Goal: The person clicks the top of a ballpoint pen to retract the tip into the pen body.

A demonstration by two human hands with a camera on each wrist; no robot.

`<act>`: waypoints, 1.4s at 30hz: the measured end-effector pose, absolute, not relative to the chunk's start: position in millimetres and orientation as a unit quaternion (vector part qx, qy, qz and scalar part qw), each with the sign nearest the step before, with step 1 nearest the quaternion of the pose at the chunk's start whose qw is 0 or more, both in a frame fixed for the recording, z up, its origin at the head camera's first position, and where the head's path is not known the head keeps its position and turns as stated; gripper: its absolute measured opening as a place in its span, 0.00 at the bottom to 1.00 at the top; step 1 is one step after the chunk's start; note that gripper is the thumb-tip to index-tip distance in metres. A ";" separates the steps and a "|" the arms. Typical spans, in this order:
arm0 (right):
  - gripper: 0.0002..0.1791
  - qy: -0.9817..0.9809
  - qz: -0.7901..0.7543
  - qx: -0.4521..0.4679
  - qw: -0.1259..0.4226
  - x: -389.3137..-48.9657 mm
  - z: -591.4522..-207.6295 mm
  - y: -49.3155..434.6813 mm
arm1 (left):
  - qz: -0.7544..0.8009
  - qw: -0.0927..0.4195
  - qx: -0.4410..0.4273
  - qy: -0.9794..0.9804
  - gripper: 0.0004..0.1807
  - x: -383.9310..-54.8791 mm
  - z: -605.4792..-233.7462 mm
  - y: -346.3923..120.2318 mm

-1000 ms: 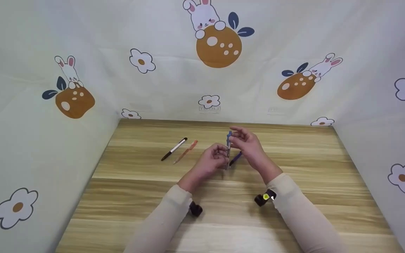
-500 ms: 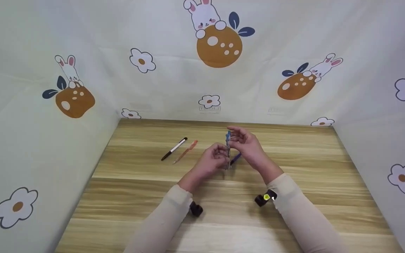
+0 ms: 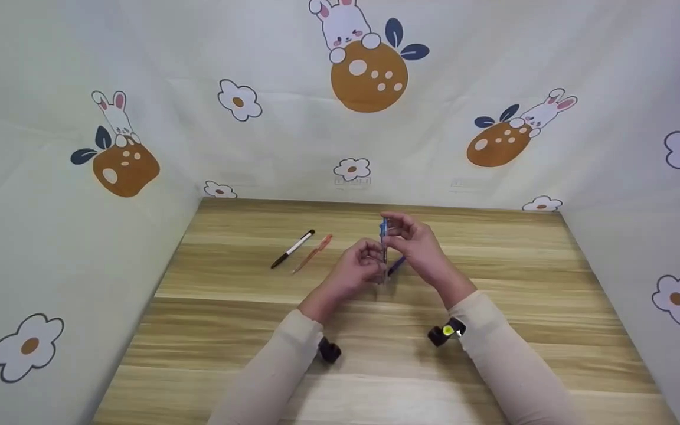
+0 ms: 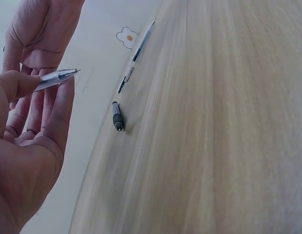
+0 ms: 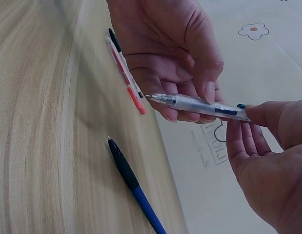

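Observation:
A clear-barrelled pen (image 3: 384,251) with a blue top end stands roughly upright between both hands, tip down, above the table. My left hand (image 3: 356,268) pinches its lower barrel between thumb and fingers; the metal tip pokes out past them in the left wrist view. Higher up, my right hand (image 3: 419,245) holds the blue end (image 5: 242,106) between thumb and fingers. Beneath my right hand lies a blue pen (image 3: 397,266) with a black grip, partly hidden in the head view. Left of my left hand are an orange-red pen (image 3: 313,254) and a white-and-black pen (image 3: 293,249).
The wood-grain table (image 3: 228,336) is enclosed by pale cloth walls (image 3: 293,141) printed with rabbits, oranges and flowers. The loose pens lie flat toward its back half. A dark wrist camera (image 3: 329,352) sits on the left forearm, another (image 3: 446,332) on the right.
My right fingertips have shifted very slightly left at the pen's top. Both hands still hold the pen, and the loose pens have not moved.

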State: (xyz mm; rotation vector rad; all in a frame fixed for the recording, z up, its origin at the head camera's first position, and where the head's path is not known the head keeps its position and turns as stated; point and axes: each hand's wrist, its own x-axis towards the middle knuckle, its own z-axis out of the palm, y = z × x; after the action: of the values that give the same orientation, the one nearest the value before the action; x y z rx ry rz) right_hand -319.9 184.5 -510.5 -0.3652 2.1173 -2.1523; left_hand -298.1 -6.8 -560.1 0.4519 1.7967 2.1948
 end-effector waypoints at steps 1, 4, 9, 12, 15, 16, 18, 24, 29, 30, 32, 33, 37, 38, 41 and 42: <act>0.28 0.695 -0.708 -0.118 0.049 -319.9 -510.6 184.4 | 0.757 0.134 0.156 0.621 0.20 -298.0 -559.8 -6.6; 0.27 0.693 -0.710 -0.114 0.047 -320.1 -510.9 184.2 | 0.753 0.129 0.159 0.625 0.19 -297.6 -558.6 -6.3; 0.26 0.697 -0.707 -0.112 0.041 -320.3 -511.3 184.2 | 0.750 0.123 0.161 0.630 0.19 -297.4 -557.3 -6.3; 0.25 0.698 -0.706 -0.112 0.036 -320.3 -510.8 184.5 | 0.750 0.122 0.160 0.630 0.20 -297.5 -556.5 -5.7; 0.24 0.698 -0.707 -0.111 0.033 -320.7 -509.8 184.1 | 0.752 0.121 0.159 0.628 0.20 -298.2 -556.7 -5.1; 0.24 0.697 -0.708 -0.111 0.033 -320.6 -509.3 183.9 | 0.753 0.120 0.159 0.627 0.20 -298.4 -557.1 -4.9; 0.24 0.695 -0.709 -0.110 0.032 -321.0 -509.1 183.4 | 0.756 0.115 0.160 0.624 0.19 -299.0 -557.8 -4.5; 0.23 0.694 -0.711 -0.111 0.031 -321.2 -509.5 183.1 | 0.761 0.103 0.162 0.620 0.18 -299.2 -558.6 -4.1; 0.23 0.687 -0.717 -0.109 0.034 -321.4 -509.8 183.3 | 0.763 0.101 0.167 0.616 0.19 -298.8 -558.5 -5.3; 0.22 0.686 -0.718 -0.109 0.034 -321.6 -509.8 183.4 | 0.762 0.100 0.169 0.616 0.19 -298.7 -558.3 -5.5; 0.23 0.688 -0.717 -0.110 0.031 -321.9 -509.9 183.6 | 0.759 0.096 0.170 0.621 0.19 -298.8 -558.0 -5.8; 0.23 0.689 -0.716 -0.111 0.029 -322.1 -509.9 183.7 | 0.758 0.095 0.171 0.623 0.19 -299.2 -558.0 -5.7; 0.27 0.697 -0.707 -0.118 0.021 -322.4 -509.9 183.6 | 0.754 0.093 0.172 0.627 0.20 -299.9 -557.8 -5.7; 0.28 0.698 -0.706 -0.119 0.019 -322.6 -510.1 183.6 | 0.755 0.094 0.171 0.626 0.20 -300.0 -557.9 -5.7; 0.29 0.702 -0.701 -0.121 0.019 -322.8 -511.1 183.9 | 0.755 0.098 0.171 0.625 0.21 -300.0 -557.9 -6.3; 0.29 0.704 -0.699 -0.121 0.018 -322.9 -511.7 184.1 | 0.754 0.098 0.172 0.626 0.21 -300.1 -557.9 -6.5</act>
State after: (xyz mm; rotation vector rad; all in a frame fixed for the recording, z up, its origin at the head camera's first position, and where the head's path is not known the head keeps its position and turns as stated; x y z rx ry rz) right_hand -322.9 184.1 -511.7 -0.3768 2.1868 -2.1713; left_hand -300.1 -6.5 -557.9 0.5086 1.8519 2.2328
